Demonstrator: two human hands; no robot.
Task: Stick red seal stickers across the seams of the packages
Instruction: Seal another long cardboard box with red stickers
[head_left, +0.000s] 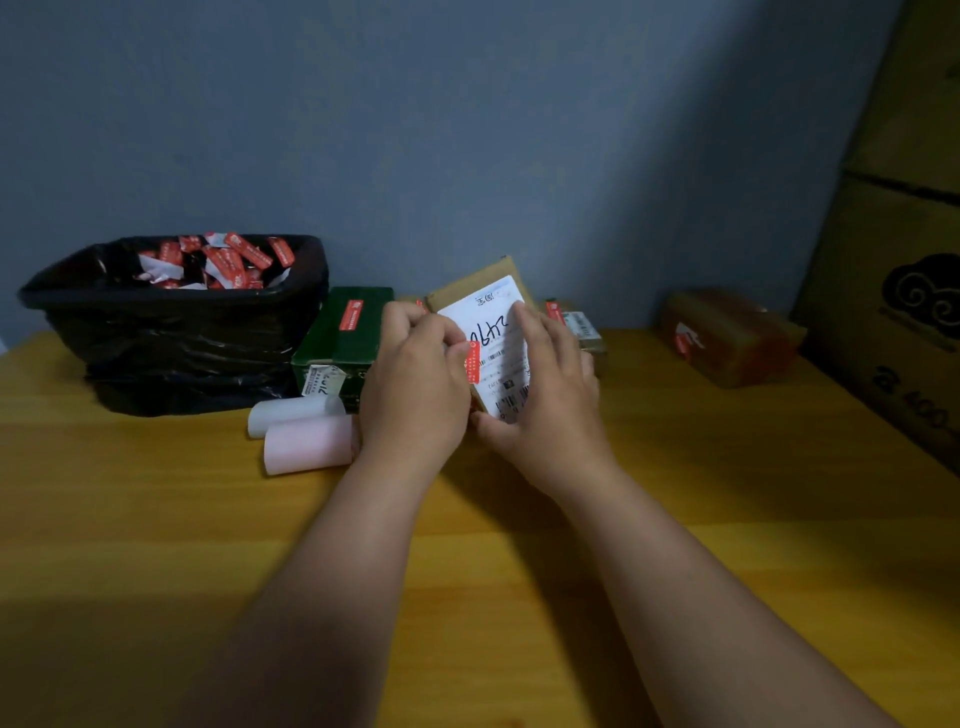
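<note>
A red sticker is pinched onto the tilted package by the left hand; the right hand is curled around it. Three packages nearby are already sealed.

Bin: on bench, far left.
Rolls: before bin.
Package: centre, between hands.
Cartons: stacked right.
</note>
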